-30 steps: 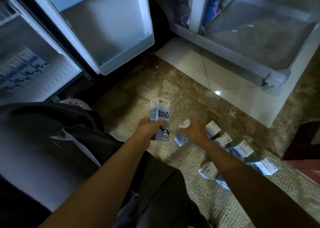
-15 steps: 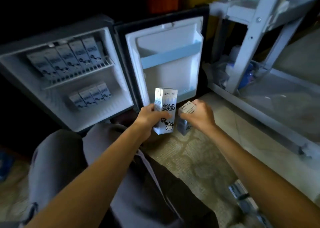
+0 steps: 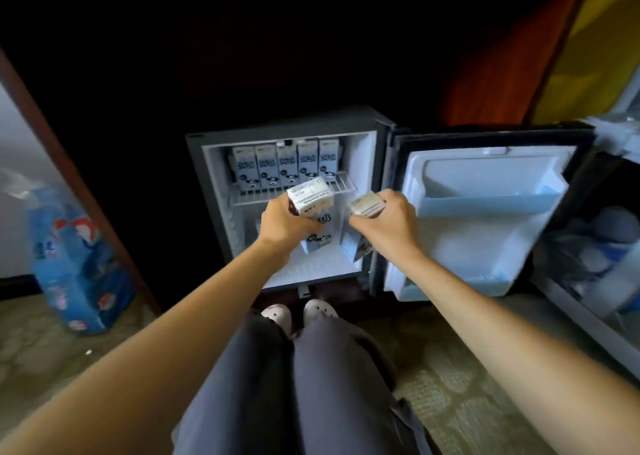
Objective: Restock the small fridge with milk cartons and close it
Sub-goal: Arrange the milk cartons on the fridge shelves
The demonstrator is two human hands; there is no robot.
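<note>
The small fridge (image 3: 207,164) stands open straight ahead, its door (image 3: 485,212) swung out to the right. Several milk cartons (image 3: 285,165) stand in a row on the wire upper shelf (image 3: 344,186). My left hand (image 3: 282,224) grips a white milk carton (image 3: 315,209) with a cow print, held upright in front of the lower compartment. My right hand (image 3: 388,221) grips a second milk carton (image 3: 362,226) just to its right, near the fridge's right wall. The lower compartment's back is mostly hidden behind my hands.
A blue printed package (image 3: 74,264) leans on the floor at the left beside a brown frame. My knees and white shoes (image 3: 298,312) are just before the fridge. A white rack (image 3: 588,309) with bagged items stands at the right.
My view swung from the floor to face the fridge squarely. Both hands carried their cartons forward from beside the door to the front of the lower compartment.
</note>
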